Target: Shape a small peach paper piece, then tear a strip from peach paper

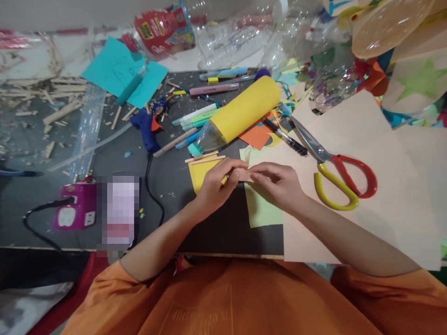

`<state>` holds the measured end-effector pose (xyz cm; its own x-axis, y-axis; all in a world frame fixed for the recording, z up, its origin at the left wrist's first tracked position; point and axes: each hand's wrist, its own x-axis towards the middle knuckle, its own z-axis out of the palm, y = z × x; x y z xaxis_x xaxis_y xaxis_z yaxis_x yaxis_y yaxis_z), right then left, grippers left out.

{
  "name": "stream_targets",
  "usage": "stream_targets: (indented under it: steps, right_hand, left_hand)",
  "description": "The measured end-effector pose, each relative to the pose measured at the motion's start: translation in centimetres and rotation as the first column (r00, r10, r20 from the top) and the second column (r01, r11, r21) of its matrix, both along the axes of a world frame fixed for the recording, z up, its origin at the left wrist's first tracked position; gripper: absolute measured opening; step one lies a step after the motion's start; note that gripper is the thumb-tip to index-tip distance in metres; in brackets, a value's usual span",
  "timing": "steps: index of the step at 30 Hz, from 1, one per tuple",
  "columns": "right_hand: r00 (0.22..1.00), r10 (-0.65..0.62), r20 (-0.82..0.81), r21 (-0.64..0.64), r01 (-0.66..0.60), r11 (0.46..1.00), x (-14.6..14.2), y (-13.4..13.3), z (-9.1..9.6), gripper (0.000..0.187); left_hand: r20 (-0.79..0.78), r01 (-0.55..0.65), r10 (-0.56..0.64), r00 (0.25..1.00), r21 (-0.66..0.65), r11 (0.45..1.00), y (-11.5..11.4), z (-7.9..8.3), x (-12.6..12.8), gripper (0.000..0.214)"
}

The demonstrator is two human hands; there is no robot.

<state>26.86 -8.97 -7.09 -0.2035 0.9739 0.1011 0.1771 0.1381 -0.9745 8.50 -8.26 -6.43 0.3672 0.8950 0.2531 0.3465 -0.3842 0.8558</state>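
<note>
My left hand (216, 184) and my right hand (275, 181) meet over the dark table, fingertips pinched together on a small piece of pale beige paper (241, 174). Under them lie a yellow paper sheet (199, 174) and a light green sheet (260, 209). Just beyond the hands a plastic bottle wrapped in yellow paper (240, 114) lies on its side. Two thin wooden sticks (204, 158) rest in front of it. Scissors with red and yellow handles (335, 172) lie on a large beige sheet (370, 209) right of my right hand.
A blue glue gun (146, 128) with its black cord lies left of the bottle. Markers and pens (202, 116) are scattered behind. A purple power strip (75, 207) sits at the left front. A teal sheet (122, 70), wood scraps (59, 100) and clear bottles (240, 32) crowd the back.
</note>
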Motion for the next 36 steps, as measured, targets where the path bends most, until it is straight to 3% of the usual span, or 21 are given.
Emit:
stream_targets:
  steps: [9,13,19,24,28,36]
  right_hand:
    - [0.999,0.022,-0.027,-0.013,-0.023,1.0,0.02,0.03,0.14,0.012]
    - [0.994,0.046,-0.102,-0.068,-0.054,0.996,0.07,-0.13,-0.03,0.01]
    - [0.978,0.074,-0.196,-0.144,-0.104,0.984,0.11,-0.21,-0.01,0.009]
    - [0.971,0.103,-0.213,-0.192,-0.145,0.971,0.03,-0.11,0.34,0.019]
    - [0.98,0.114,-0.164,-0.164,-0.141,0.976,-0.02,-0.07,0.38,0.016]
    - [0.994,0.068,-0.088,-0.24,-0.088,0.967,0.03,-0.1,0.04,0.011]
  left_hand:
    - [-0.11,0.006,0.011,0.994,0.155,0.988,-0.17,-0.17,0.09,0.023]
    - [-0.053,-0.056,0.066,0.996,0.179,0.982,-0.1,-0.24,0.0,0.017]
    - [0.04,-0.039,0.029,0.999,0.274,0.961,0.56,-0.35,0.01,0.011]
    - [0.071,-0.069,0.053,0.996,0.256,0.964,0.56,-0.28,0.01,0.014]
    - [0.061,-0.071,0.061,0.996,0.188,0.98,0.5,-0.19,-0.05,0.022]
    - [0.04,-0.027,0.024,0.999,0.078,0.997,0.5,-0.1,-0.01,0.03]
